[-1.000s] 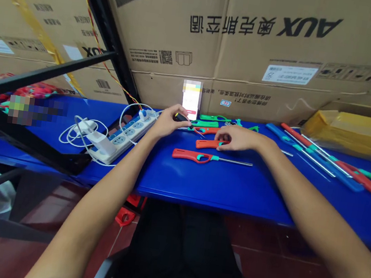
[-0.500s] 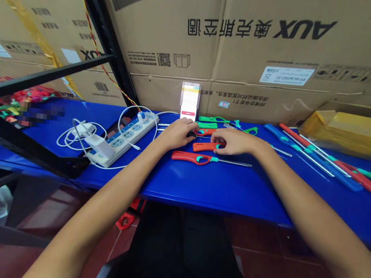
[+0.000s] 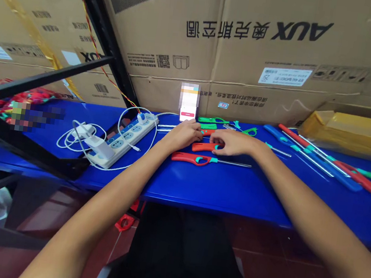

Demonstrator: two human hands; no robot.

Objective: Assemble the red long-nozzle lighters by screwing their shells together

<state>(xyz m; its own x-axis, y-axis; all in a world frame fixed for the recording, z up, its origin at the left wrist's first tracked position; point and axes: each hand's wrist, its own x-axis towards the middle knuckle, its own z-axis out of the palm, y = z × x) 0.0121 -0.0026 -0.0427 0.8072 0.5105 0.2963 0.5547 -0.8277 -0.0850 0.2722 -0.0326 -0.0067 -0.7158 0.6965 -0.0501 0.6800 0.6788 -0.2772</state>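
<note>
Although a firm grip cannot be confirmed, the slightly curved left hand (image 3: 182,135) is rested over the blue bench (image 3: 220,185), and a red plastic utility lighter (image 3: 203,147) is touched by the curved right hand (image 3: 235,143).

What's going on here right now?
A person works at a blue table with bare hands. The right hand rests its fingers on a red utility lighter, beside another lighter lying in front. The left hand sits just left of it; whether it holds anything is hidden. More lighters lie to the right.
</note>
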